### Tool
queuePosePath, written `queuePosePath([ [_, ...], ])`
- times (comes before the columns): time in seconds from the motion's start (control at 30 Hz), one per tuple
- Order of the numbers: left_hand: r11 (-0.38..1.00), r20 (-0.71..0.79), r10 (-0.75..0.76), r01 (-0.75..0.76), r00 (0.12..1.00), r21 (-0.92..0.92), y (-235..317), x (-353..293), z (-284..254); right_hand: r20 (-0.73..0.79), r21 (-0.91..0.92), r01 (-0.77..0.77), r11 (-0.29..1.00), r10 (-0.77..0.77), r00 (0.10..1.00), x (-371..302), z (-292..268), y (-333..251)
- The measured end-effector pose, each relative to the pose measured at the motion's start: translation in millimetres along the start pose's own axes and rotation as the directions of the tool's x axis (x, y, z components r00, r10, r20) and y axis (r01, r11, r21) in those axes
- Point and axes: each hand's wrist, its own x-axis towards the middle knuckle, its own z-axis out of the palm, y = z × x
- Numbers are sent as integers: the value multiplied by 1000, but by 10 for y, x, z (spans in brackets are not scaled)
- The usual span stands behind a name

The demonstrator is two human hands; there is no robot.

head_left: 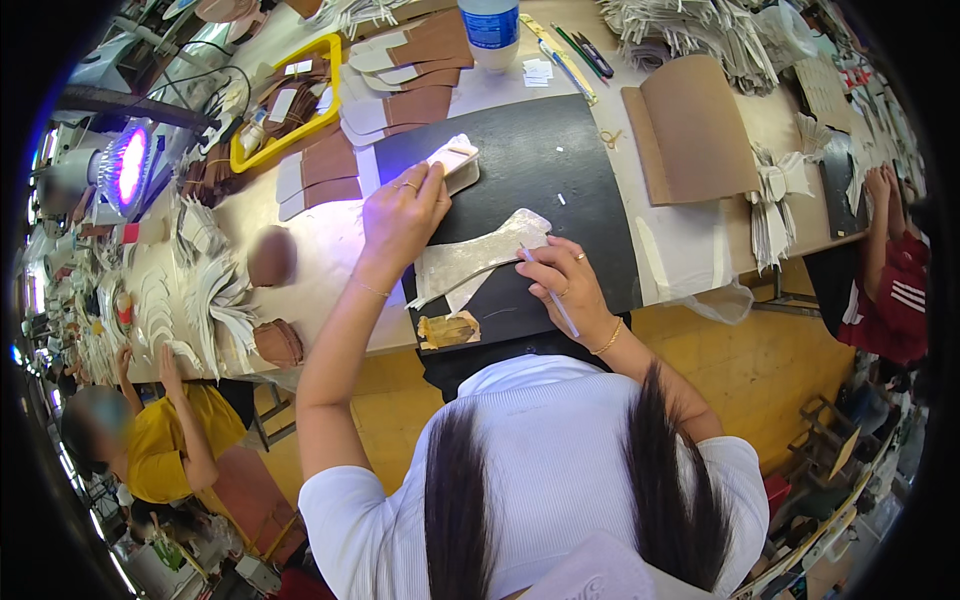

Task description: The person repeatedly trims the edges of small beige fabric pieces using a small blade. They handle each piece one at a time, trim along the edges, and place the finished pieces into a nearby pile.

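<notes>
My left hand point(405, 212) reaches up to the far left of a black board point(560, 150), its fingers closed on a small stack of pale cut pieces point(457, 153). A slim white pen-like tool point(565, 315) is gripped in my right hand point(566, 285), its upper end near a pale, curved flat piece point(480, 252). That piece lies on the board, and the right fingers rest at its right end. Another pale piece point(462, 295) shows partly beneath it. A patch of yellowish tape point(448, 330) sits at the board's near left corner.
A lit lamp point(128, 168) stands at left, near a yellow basket point(335, 85) holding brown pieces. Brown-and-white cut pieces point(405, 110) lie beyond the board. A blue-labelled container point(490, 35), brown sheet point(695, 130) and white bundles stand farther out. Co-workers sit at left and right.
</notes>
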Motion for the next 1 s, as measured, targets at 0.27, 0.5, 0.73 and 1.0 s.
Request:
queuePosePath([
  [0.27,931,154,-238,271,959,-245,17,-39,26,-1,4,-32,999,32,999,-30,-17,7],
  [0.5,819,189,-374,419,908,-392,-27,-35,-64,-31,45,-33,998,34,999,-17,-21,10],
  [0.73,839,216,-200,281,956,-466,286,-42,-456,-209,243,-236,941,288,934,-49,-87,81],
  [1.0,828,289,-61,210,956,-520,688,-365,-260,-187,238,-289,927,335,923,-4,-78,44],
])
